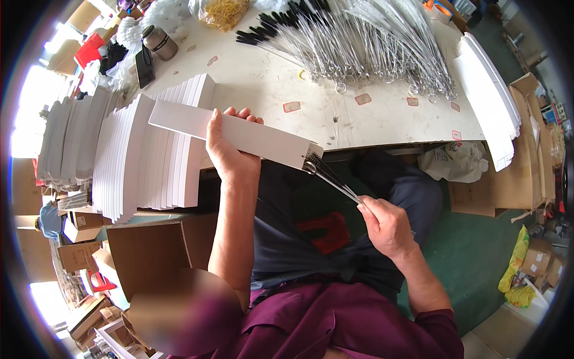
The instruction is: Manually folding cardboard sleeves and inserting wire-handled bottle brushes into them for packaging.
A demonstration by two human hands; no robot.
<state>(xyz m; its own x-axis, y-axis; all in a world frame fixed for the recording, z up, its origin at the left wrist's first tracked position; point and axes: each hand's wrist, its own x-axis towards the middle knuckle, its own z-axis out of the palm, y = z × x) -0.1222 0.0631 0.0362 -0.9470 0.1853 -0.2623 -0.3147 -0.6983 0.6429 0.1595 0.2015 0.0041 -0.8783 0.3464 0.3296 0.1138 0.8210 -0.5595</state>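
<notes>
My left hand is wrapped round a long, flat white box, held tilted above the table's front edge. At the box's right end a flap stands open. My right hand pinches the thin metal wire handles of a few brushes. Black bristles show at the box's open end, and the brushes' other ends are hidden inside it. A looped wire end sits against the box's mouth. Exactly how many brushes are in my right hand I cannot tell.
On the table lies a big heap of wire-handled brushes. Stacked white boxes stand at the left, more white boxes at the right edge. A metal flask and a phone are at the back left. Cardboard boxes flank me.
</notes>
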